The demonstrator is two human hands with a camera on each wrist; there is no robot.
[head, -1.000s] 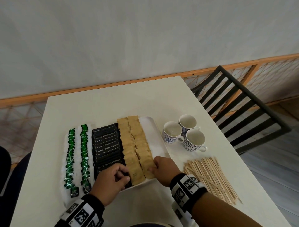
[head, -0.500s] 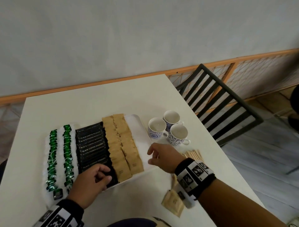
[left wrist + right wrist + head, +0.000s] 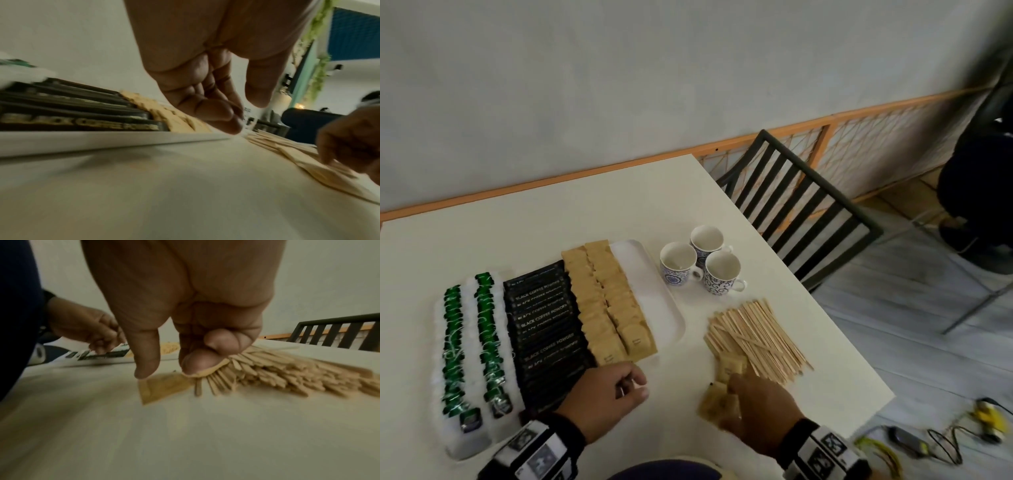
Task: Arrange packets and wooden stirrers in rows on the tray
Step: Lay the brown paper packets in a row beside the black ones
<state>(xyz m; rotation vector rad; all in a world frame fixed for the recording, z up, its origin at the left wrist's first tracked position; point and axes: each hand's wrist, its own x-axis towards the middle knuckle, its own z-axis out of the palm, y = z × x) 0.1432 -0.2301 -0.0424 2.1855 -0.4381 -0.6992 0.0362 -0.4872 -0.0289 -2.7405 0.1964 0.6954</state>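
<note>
A white tray (image 3: 654, 294) holds rows of green-and-white packets (image 3: 453, 342), black coffee packets (image 3: 544, 329) and brown packets (image 3: 606, 301); its right strip is bare. To its right a pile of wooden stirrers (image 3: 753, 335) lies on the table. Loose brown packets (image 3: 722, 401) lie at the pile's near end. My right hand (image 3: 732, 383) is down on them; in the right wrist view its thumb and a curled finger (image 3: 197, 363) pinch one brown packet (image 3: 164, 387) and bend its edge. My left hand (image 3: 630, 383) hovers at the tray's near edge, loosely curled and holding nothing (image 3: 242, 113).
Three patterned cups (image 3: 702, 263) stand behind the stirrers, right of the tray. A black slatted chair (image 3: 801, 205) stands past the table's right edge. A person in dark clothes (image 3: 976, 192) sits at the far right. Cables (image 3: 928, 438) lie on the floor.
My right hand left the brown row on the tray and came right and toward me onto the loose packets. My left hand shifted slightly right along the tray's near edge. The head turned right.
</note>
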